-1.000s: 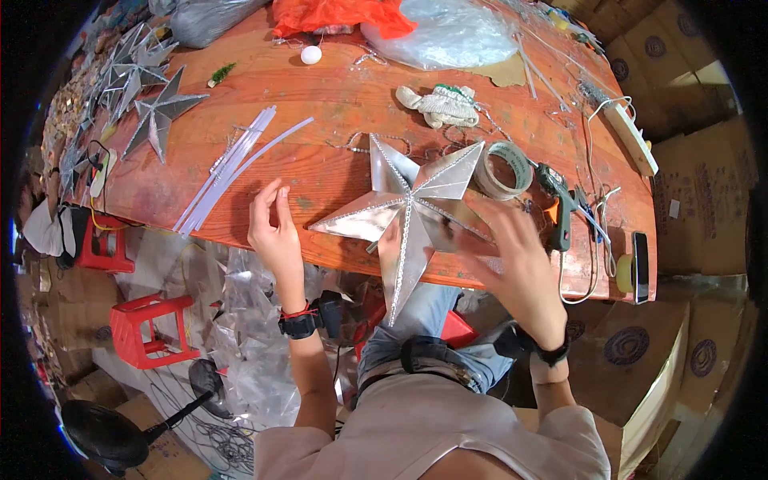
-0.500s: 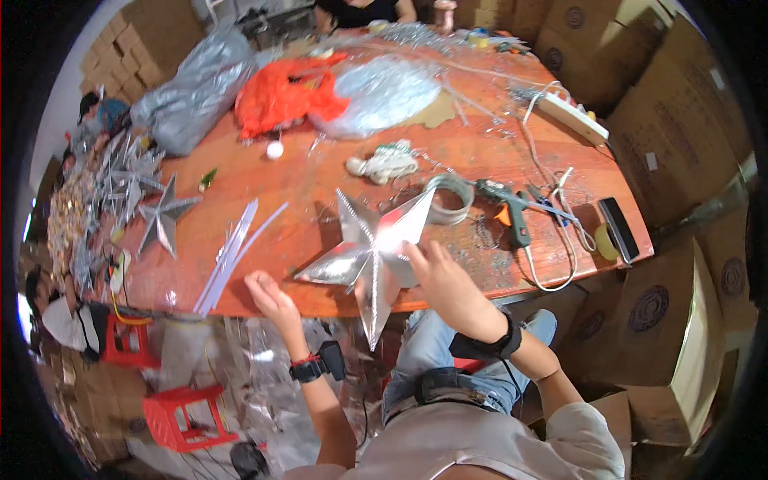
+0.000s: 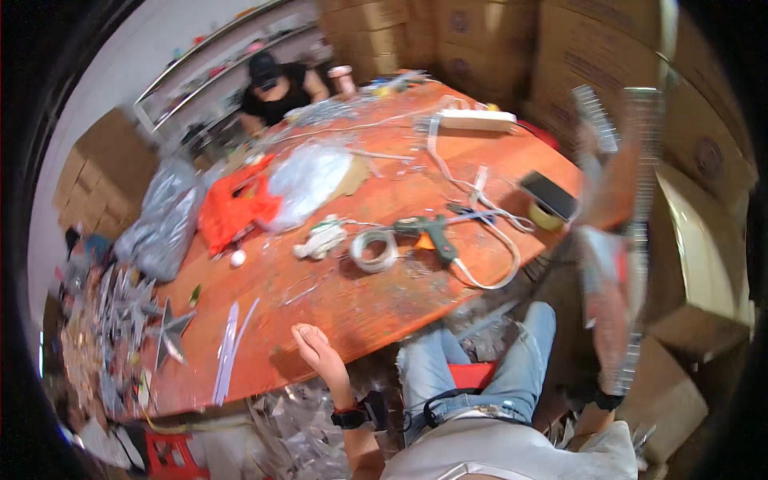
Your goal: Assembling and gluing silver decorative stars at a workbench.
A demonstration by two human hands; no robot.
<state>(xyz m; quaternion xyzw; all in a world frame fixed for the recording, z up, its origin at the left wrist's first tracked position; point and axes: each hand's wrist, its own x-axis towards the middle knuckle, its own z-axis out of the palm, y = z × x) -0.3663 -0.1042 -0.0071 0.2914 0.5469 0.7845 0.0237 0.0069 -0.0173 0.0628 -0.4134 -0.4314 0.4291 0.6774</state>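
Observation:
A large silver foil star (image 3: 642, 160) is off to my right beyond the table edge, smeared by motion, its serrated edges showing as bright strips. My right hand (image 3: 612, 344) is at its lower end and appears to grip it; the fingers are blurred and partly covered by the star. Over the front edge of the table (image 3: 384, 308), my left hand (image 3: 322, 354) is held with fingers stretched out and nothing in it. Nearest to it lie pale thin strips (image 3: 228, 356) on the left.
A roll of clear tape (image 3: 374, 250), a green glue gun (image 3: 436, 240) with a white cord, white gloves (image 3: 322, 238) and a phone (image 3: 549, 194) lie on the table. More silver stars (image 3: 170, 334) sit at the left edge. Cardboard boxes (image 3: 688, 248) stand at right. A person (image 3: 276, 92) sits across.
The star has left the tabletop and swung far right with my right hand. My left hand sits further right in the picture. The whole view has turned, bringing the seated person further in.

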